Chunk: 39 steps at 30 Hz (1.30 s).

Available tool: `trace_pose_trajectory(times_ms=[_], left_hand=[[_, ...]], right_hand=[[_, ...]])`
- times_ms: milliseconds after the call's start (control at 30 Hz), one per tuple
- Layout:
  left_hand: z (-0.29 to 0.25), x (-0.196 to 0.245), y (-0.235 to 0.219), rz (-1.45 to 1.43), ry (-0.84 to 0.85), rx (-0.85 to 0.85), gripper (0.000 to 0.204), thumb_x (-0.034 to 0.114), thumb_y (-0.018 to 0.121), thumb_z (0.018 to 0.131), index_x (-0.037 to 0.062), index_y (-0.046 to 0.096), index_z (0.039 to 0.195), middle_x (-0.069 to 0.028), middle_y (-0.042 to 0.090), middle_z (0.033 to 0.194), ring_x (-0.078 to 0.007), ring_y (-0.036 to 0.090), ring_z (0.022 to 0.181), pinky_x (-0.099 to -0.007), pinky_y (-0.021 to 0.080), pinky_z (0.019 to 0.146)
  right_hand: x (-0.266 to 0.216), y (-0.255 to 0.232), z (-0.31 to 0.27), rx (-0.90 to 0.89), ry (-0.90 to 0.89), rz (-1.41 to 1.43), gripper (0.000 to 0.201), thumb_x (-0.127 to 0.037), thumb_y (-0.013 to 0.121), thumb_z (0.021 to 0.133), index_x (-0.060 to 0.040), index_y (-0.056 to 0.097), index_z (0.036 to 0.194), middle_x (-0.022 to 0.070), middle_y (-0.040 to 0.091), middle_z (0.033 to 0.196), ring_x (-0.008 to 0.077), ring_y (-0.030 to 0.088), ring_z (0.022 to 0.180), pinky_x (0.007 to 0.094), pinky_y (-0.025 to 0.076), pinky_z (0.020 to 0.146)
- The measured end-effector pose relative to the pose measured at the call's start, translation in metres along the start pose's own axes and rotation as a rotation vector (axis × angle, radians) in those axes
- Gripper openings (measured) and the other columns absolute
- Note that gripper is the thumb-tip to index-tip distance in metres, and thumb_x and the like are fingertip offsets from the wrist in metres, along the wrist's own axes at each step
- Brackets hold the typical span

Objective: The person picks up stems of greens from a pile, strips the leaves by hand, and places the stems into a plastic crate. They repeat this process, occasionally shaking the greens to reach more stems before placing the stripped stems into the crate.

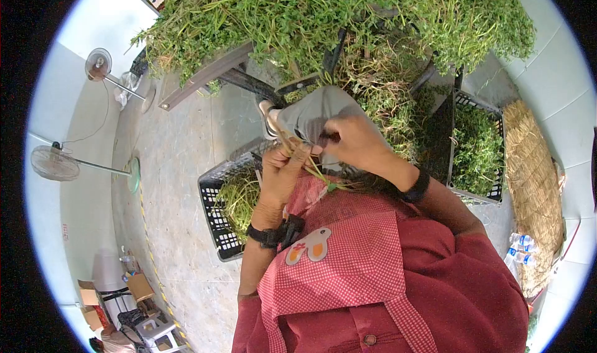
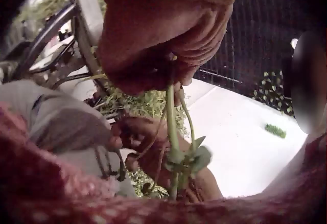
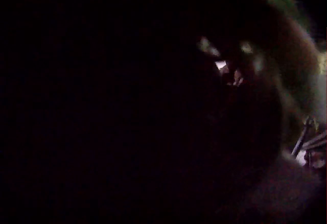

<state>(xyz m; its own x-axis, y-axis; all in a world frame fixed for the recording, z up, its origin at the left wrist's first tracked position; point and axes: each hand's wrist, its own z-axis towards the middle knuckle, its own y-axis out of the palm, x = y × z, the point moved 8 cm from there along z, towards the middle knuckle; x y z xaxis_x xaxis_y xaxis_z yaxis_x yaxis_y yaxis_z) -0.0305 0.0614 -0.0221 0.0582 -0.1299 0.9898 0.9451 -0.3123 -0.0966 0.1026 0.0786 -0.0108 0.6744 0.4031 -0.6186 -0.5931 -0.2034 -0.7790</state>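
Note:
In the head view my left hand [image 1: 283, 169] grips a few long green stems [image 1: 317, 169] above the lap. The left wrist view shows the thick stems [image 2: 171, 116] hanging from its fingers, with small leaves [image 2: 199, 157] lower down. My right hand [image 1: 357, 142] is just beside the left, its fingers bent close to the stems. Dark thin strands [image 2: 121, 169] show by its fingertips in the left wrist view; I cannot tell whether it pinches them. The right wrist view is mostly dark, with a blurred greenish shape [image 3: 281, 2] at the upper right.
A large heap of leafy greens [image 1: 298, 23] covers the table ahead. Below it lies a pile of paler stalks [image 1: 385, 79]. One black crate [image 1: 217, 225] with greens stands at left, another crate [image 1: 457, 166] at right beside a straw roll [image 1: 528, 185]. Two fans [image 1: 56, 163] stand farther left.

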Motion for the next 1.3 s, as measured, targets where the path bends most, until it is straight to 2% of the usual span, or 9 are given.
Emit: trace_pose_trajectory(times_ms=[100, 167, 200, 433, 533, 733, 833, 967, 1300], left_hand=[[0.000, 0.018, 0.000, -0.092, -0.041, 0.060, 0.020, 0.018, 0.056, 0.089, 0.0012, 0.066, 0.086, -0.0028, 0.065, 0.076, -0.0071, 0.057, 0.064, -0.0214, 0.046, 0.059], [-0.003, 0.018, -0.003, -0.091, -0.133, 0.113, 0.020, 0.020, 0.057, 0.089, 0.0017, 0.066, 0.087, -0.0019, 0.064, 0.073, -0.0060, 0.057, 0.061, -0.0200, 0.046, 0.056], [-0.003, 0.014, -0.005, -0.091, -0.135, 0.113, 0.020, 0.020, 0.057, 0.089, 0.0017, 0.066, 0.087, -0.0019, 0.064, 0.073, -0.0060, 0.057, 0.061, -0.0200, 0.046, 0.056], [-0.002, 0.007, -0.014, -0.358, -0.154, 0.187, 0.022, 0.020, 0.057, 0.089, 0.0000, 0.066, 0.089, -0.0011, 0.062, 0.067, -0.0051, 0.051, 0.053, -0.0183, 0.040, 0.048], [-0.002, 0.006, -0.012, -0.343, -0.162, 0.155, 0.023, 0.021, 0.057, 0.088, -0.0002, 0.065, 0.090, 0.0002, 0.060, 0.066, -0.0066, 0.052, 0.056, -0.0202, 0.046, 0.053], [0.000, 0.015, -0.009, -0.293, -0.121, 0.167, 0.025, 0.022, 0.056, 0.089, -0.0020, 0.065, 0.090, -0.0022, 0.060, 0.062, -0.0057, 0.050, 0.050, -0.0183, 0.036, 0.045], [-0.001, 0.012, -0.011, -0.231, -0.097, 0.142, 0.026, 0.022, 0.056, 0.090, -0.0032, 0.065, 0.091, -0.0021, 0.059, 0.059, -0.0058, 0.049, 0.047, -0.0180, 0.036, 0.044], [0.002, 0.011, -0.013, -0.281, -0.137, 0.221, 0.026, 0.020, 0.055, 0.090, -0.0035, 0.065, 0.091, -0.0021, 0.059, 0.055, -0.0035, 0.046, 0.042, -0.0160, 0.032, 0.039], [0.003, 0.009, -0.012, -0.340, -0.132, 0.249, 0.027, 0.021, 0.056, 0.090, -0.0049, 0.063, 0.093, -0.0024, 0.059, 0.056, -0.0044, 0.048, 0.043, -0.0165, 0.032, 0.038]], right_hand=[[0.027, -0.015, 0.001, 0.300, 0.019, -0.104, 0.021, -0.020, 0.058, 0.084, 0.0004, 0.062, 0.084, 0.0051, 0.062, 0.074, 0.0142, 0.060, 0.059, 0.0236, 0.044, 0.042], [0.032, -0.009, -0.009, 0.126, 0.277, 1.094, 0.020, -0.018, 0.056, 0.085, 0.0013, 0.061, 0.087, 0.0039, 0.060, 0.068, 0.0130, 0.059, 0.058, 0.0260, 0.044, 0.044], [0.030, -0.014, -0.012, 0.138, 0.234, 1.192, 0.021, -0.017, 0.056, 0.085, 0.0022, 0.060, 0.092, 0.0031, 0.059, 0.065, 0.0118, 0.058, 0.056, 0.0264, 0.043, 0.043], [0.038, -0.003, -0.027, -0.060, 0.203, 0.753, 0.024, -0.020, 0.059, 0.083, -0.0016, 0.064, 0.097, 0.0063, 0.062, 0.068, 0.0140, 0.057, 0.055, 0.0268, 0.043, 0.047], [0.017, 0.000, -0.025, 0.106, -0.172, 0.373, 0.023, -0.018, 0.063, 0.075, -0.0083, 0.066, 0.095, 0.0177, 0.060, 0.072, 0.0306, 0.059, 0.060, 0.0376, 0.045, 0.058], [0.025, 0.009, -0.020, 0.094, -0.016, 0.274, 0.018, -0.018, 0.061, 0.074, -0.0024, 0.065, 0.083, 0.0198, 0.059, 0.072, 0.0314, 0.059, 0.061, 0.0397, 0.045, 0.059], [0.058, -0.016, -0.018, 0.384, 0.183, 0.363, 0.019, -0.018, 0.059, 0.076, 0.0001, 0.063, 0.081, 0.0151, 0.061, 0.066, 0.0273, 0.059, 0.059, 0.0379, 0.043, 0.051], [0.045, 0.002, -0.029, 0.118, 0.573, 1.525, 0.016, -0.023, 0.053, 0.085, -0.0066, 0.057, 0.085, 0.0050, 0.059, 0.071, 0.0145, 0.052, 0.052, 0.0241, 0.031, 0.037], [0.000, 0.035, -0.032, -0.340, 0.275, 1.158, 0.020, -0.021, 0.063, 0.083, -0.0024, 0.064, 0.091, -0.0054, 0.047, 0.055, 0.0031, 0.038, 0.044, 0.0200, 0.027, 0.038]])
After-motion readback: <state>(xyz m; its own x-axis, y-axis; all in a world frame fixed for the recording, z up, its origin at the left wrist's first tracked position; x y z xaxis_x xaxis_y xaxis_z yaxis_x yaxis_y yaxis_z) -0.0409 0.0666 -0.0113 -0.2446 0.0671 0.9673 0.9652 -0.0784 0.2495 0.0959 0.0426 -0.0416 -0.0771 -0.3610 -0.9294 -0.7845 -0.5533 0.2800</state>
